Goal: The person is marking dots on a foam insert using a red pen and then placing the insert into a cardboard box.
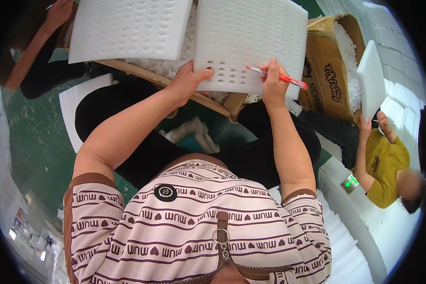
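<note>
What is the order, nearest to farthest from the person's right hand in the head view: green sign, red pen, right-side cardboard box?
1. Red pen: held in the right hand.
2. Cardboard box: to its right.
3. Green sign: lower right.

The left hand (190, 81) grips the lower-left edge of a perforated white foam sheet (251, 35), while the right hand (274, 87) holds a red pen (294, 82) over it. A second white sheet (132, 28) lies just left, above white scraps (185, 49) in a box (149, 72).
</note>
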`<state>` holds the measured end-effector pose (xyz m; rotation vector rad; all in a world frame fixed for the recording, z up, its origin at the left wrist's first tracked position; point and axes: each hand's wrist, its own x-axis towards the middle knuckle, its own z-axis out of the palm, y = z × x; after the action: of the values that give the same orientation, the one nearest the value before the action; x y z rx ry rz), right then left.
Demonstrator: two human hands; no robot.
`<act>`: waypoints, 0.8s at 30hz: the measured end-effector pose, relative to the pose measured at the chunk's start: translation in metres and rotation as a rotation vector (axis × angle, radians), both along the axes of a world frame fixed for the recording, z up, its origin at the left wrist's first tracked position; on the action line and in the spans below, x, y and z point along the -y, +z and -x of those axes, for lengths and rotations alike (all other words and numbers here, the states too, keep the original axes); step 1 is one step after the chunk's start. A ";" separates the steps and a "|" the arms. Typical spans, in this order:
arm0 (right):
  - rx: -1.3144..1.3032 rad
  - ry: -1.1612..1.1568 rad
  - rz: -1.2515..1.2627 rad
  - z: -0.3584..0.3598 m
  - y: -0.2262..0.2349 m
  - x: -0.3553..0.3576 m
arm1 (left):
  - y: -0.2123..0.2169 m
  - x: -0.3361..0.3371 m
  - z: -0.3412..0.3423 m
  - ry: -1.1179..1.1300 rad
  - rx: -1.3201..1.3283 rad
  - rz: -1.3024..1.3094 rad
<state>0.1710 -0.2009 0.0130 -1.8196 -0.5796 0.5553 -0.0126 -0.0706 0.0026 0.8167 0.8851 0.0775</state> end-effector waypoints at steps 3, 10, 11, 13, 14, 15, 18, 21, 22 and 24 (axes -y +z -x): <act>0.322 0.154 -0.015 0.003 -0.006 -0.004 | 0.004 0.003 -0.001 -0.025 0.022 -0.013; 0.319 0.160 0.008 0.002 -0.006 -0.013 | -0.001 -0.002 -0.002 -0.032 0.063 -0.014; 0.159 0.101 -0.024 0.002 0.001 -0.010 | -0.001 -0.002 -0.001 -0.026 0.051 -0.001; -0.163 -0.014 -0.080 0.002 0.007 -0.008 | -0.002 -0.001 0.002 -0.014 0.028 0.027; -0.165 -0.016 -0.075 0.003 0.005 -0.007 | -0.001 0.001 0.002 -0.015 0.027 0.032; 0.096 0.090 -0.043 0.005 -0.001 -0.008 | 0.000 0.006 0.001 -0.026 0.059 0.028; 0.879 0.403 0.050 0.006 -0.016 -0.015 | 0.005 0.011 -0.001 -0.064 0.157 0.005; 0.438 0.270 0.038 0.007 -0.008 -0.012 | 0.004 0.005 0.000 -0.056 0.097 0.012; 0.218 0.202 0.032 0.007 -0.005 -0.012 | 0.003 0.003 0.000 -0.053 0.067 0.015; 0.000 0.133 0.027 0.005 0.000 -0.011 | 0.003 0.002 0.000 -0.051 0.039 0.021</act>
<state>0.1660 -0.1896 0.0130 -1.8157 -0.6990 0.6556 -0.0127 -0.0722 0.0054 0.8151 0.8268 0.0397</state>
